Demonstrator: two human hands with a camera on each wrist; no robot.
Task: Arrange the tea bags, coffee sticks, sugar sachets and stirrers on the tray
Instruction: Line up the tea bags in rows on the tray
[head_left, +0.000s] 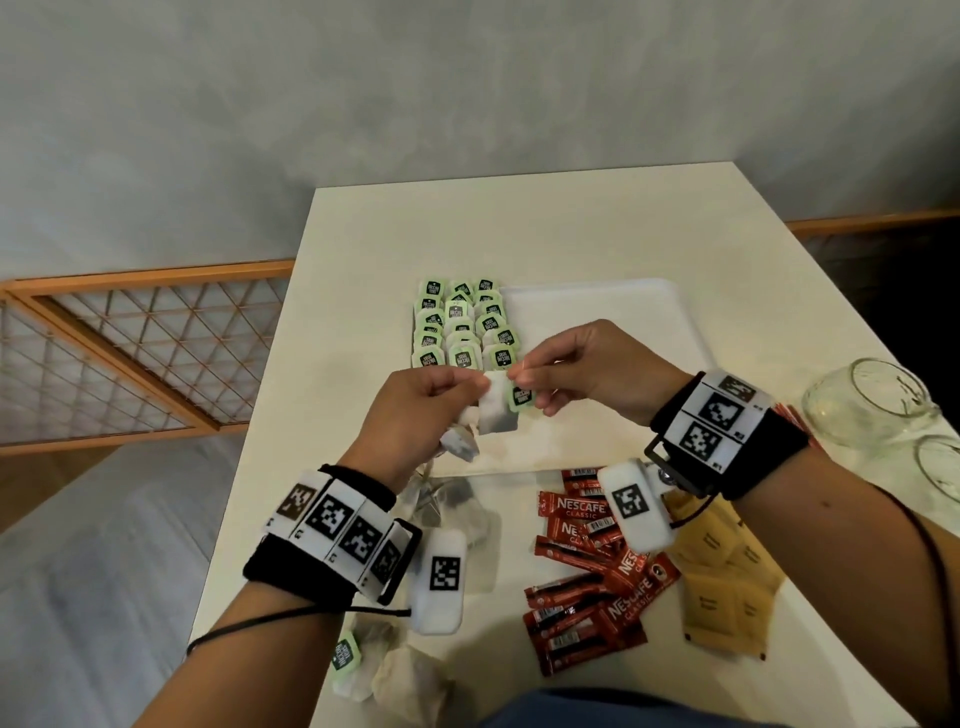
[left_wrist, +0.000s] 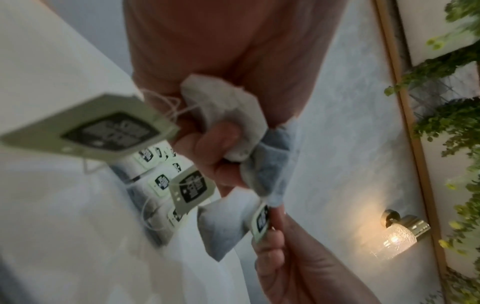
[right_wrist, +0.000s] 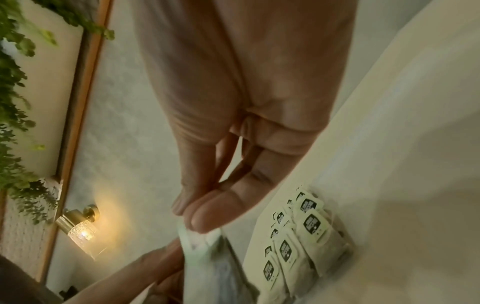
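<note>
hidden: stirrers not made out, wrist views blurred | tea bags (head_left: 460, 325): green-tagged, rowed at tray (head_left: 597, 312) left edge, frame centre | left hand (head_left: 421, 410) fingers clutched several bags | right hand (head_left: 587, 371) fingers pinched one tag (head_left: 521, 397)

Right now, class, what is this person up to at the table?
A person is sorting tea bags onto a white tray. The left hand grips a bunch of tea bags, while the right hand pinches the tag of one of them. Rows of tea bags already fill the tray's left end. Coffee sticks and sugar sachets lie loose on the table.
</note>
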